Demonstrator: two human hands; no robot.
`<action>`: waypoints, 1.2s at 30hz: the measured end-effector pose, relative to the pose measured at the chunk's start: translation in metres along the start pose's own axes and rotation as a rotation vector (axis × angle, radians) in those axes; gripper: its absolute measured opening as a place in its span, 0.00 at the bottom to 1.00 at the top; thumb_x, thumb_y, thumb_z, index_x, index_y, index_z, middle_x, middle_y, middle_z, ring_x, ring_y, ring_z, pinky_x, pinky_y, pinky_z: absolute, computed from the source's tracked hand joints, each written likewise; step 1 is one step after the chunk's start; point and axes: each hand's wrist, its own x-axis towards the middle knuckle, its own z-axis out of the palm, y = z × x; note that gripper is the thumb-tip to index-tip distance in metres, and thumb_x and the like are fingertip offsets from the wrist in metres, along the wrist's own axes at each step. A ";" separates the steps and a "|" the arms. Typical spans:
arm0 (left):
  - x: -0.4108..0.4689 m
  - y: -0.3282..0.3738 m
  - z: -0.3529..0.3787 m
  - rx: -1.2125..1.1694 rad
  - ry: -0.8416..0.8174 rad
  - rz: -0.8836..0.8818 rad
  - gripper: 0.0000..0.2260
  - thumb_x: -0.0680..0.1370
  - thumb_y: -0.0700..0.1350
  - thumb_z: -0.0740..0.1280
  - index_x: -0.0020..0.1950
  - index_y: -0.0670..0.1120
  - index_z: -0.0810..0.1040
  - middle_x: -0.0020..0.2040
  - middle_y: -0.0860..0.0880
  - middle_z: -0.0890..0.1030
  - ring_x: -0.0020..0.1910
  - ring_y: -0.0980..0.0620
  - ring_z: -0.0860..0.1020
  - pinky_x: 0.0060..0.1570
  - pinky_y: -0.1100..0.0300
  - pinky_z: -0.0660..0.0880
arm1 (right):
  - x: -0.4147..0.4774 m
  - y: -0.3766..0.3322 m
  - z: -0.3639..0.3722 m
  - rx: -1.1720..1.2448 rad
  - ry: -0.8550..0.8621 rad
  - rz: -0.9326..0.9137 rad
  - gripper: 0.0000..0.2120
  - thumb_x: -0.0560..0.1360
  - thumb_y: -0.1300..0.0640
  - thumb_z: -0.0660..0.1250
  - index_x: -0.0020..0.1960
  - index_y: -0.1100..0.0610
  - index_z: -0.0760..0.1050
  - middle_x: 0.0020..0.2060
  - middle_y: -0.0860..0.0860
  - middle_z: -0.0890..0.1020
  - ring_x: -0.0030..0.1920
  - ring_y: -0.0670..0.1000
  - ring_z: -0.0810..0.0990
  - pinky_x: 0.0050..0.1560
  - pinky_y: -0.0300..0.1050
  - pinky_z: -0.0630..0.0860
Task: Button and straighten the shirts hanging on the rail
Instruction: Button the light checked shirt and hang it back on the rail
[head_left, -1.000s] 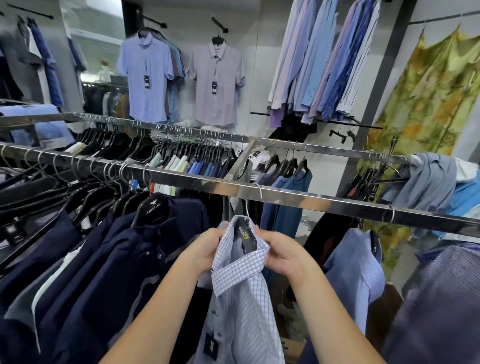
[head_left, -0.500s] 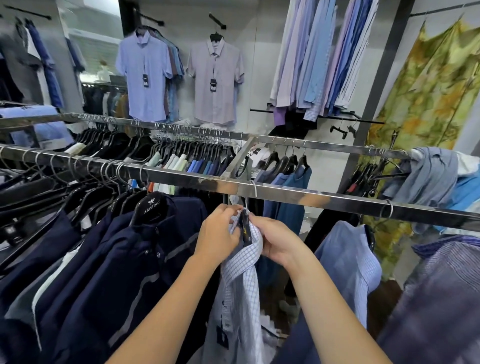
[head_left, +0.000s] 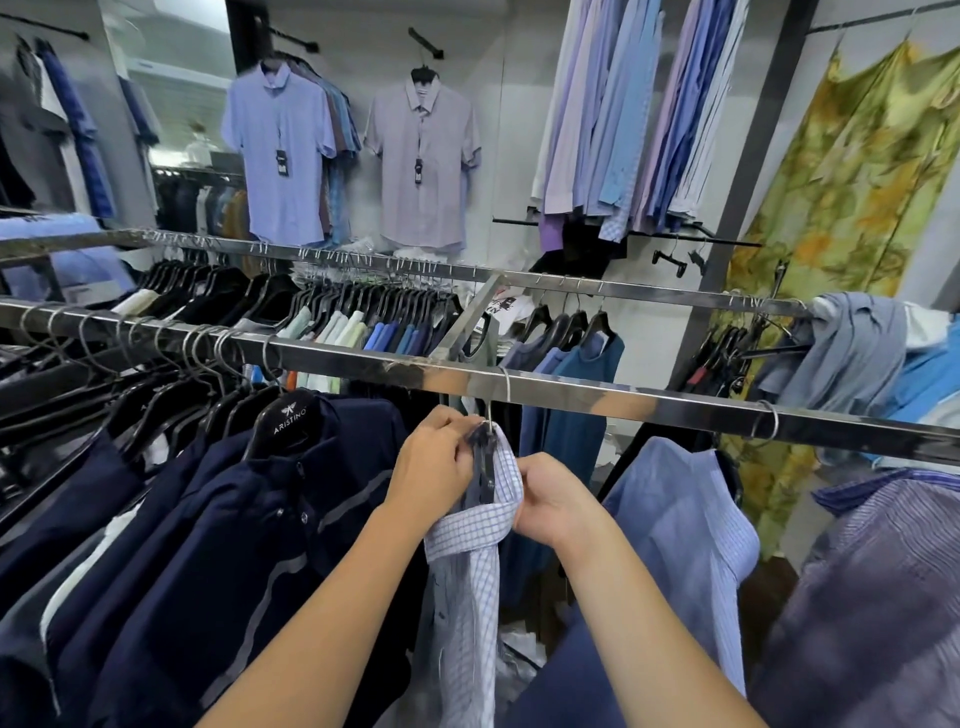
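Your left grip pinches the collar of the checked shirt, fingers curled beside the black hanger. Your right grip clasps the collar's other side, slightly lower. The shirt hangs between both grips, from the steel rail just above them. Navy shirts crowd left of your left grip, and a pale blue shirt hangs right of your right grip.
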 end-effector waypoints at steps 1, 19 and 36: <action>-0.001 0.000 0.000 0.015 -0.037 -0.004 0.15 0.78 0.39 0.64 0.63 0.46 0.80 0.59 0.53 0.77 0.47 0.49 0.81 0.50 0.52 0.79 | 0.001 0.003 0.000 -0.023 0.017 0.007 0.11 0.77 0.71 0.57 0.50 0.69 0.78 0.40 0.61 0.81 0.39 0.58 0.82 0.50 0.53 0.82; -0.020 0.014 -0.029 -0.371 -0.073 -0.289 0.07 0.77 0.50 0.70 0.40 0.50 0.79 0.36 0.53 0.81 0.33 0.53 0.79 0.41 0.58 0.77 | -0.025 -0.027 0.012 -1.489 0.353 -0.372 0.17 0.69 0.45 0.69 0.33 0.57 0.70 0.27 0.50 0.72 0.31 0.50 0.73 0.33 0.43 0.67; -0.058 0.013 -0.065 -0.617 -0.483 -0.174 0.13 0.81 0.46 0.67 0.36 0.48 0.82 0.32 0.51 0.75 0.35 0.55 0.72 0.41 0.57 0.70 | -0.024 0.001 -0.008 -0.325 0.096 -0.038 0.11 0.75 0.50 0.72 0.51 0.57 0.77 0.48 0.57 0.82 0.37 0.53 0.82 0.35 0.43 0.79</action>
